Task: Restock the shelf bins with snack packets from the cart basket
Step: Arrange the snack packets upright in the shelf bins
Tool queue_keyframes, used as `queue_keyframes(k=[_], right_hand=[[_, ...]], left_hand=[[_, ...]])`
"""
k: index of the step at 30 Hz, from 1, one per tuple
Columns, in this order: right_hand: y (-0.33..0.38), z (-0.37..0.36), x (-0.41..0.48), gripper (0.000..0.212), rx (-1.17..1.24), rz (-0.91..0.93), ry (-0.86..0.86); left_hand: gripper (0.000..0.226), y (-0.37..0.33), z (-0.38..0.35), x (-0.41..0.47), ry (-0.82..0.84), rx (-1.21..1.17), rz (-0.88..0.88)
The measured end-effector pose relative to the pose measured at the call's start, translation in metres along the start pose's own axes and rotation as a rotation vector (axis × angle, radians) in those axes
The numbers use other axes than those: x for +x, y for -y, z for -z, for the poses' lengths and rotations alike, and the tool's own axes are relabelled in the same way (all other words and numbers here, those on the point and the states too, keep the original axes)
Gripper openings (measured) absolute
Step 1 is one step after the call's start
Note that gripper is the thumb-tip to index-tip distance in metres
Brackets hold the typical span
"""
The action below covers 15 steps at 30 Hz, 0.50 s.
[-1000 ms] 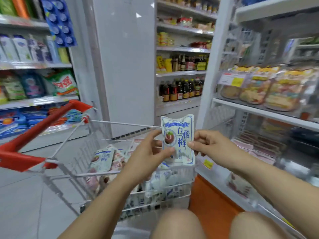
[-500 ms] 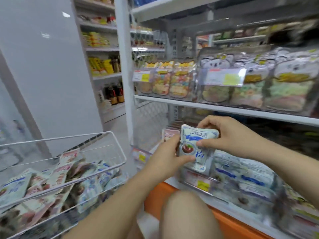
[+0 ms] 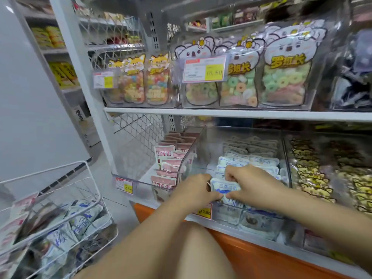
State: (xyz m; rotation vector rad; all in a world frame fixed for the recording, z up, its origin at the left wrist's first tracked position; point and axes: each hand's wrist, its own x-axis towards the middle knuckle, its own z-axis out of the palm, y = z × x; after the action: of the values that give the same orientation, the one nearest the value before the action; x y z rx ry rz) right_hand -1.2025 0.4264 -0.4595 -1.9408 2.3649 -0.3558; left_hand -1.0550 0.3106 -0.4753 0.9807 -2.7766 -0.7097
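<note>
A blue-and-white snack packet (image 3: 224,187) stands at the front of a clear shelf bin (image 3: 203,146) that holds several packets of the same kind (image 3: 259,160). My left hand (image 3: 196,190) pinches the packet's left edge. My right hand (image 3: 251,183) grips its top and right side, fingers curled over it. Both hands are inside the bin's front. The white wire cart basket (image 3: 91,178) at lower left holds several more blue and pink packets (image 3: 80,220).
A bin of pink packets (image 3: 171,158) sits left of the blue one, and a bin of gold-wrapped snacks (image 3: 314,170) to the right. The shelf above carries clear bins of candy bags (image 3: 239,87). Price tags (image 3: 204,69) hang on bin fronts. My knee (image 3: 191,248) is below the orange shelf base (image 3: 261,256).
The view swung right from the cart to the shelf. Both hands carried the blue packet from above the basket down into the front of the blue packets' bin.
</note>
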Motion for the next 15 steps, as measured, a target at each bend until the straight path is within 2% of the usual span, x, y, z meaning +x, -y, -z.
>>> queue_keyframes(k=[4, 9, 15], right_hand=[[0.006, -0.005, -0.002, 0.035, -0.158, 0.030, -0.007], [0.007, -0.014, 0.004, 0.036, -0.231, 0.001, 0.017], [0.013, -0.006, 0.002, 0.031, -0.309, -0.001, 0.008]], left_hand=[[0.028, -0.002, -0.002, 0.004, 0.113, -0.001, 0.057], [0.020, -0.011, 0.011, 0.007, 0.301, 0.066, 0.064], [0.034, -0.016, 0.017, 0.000, 0.352, 0.094, 0.074]])
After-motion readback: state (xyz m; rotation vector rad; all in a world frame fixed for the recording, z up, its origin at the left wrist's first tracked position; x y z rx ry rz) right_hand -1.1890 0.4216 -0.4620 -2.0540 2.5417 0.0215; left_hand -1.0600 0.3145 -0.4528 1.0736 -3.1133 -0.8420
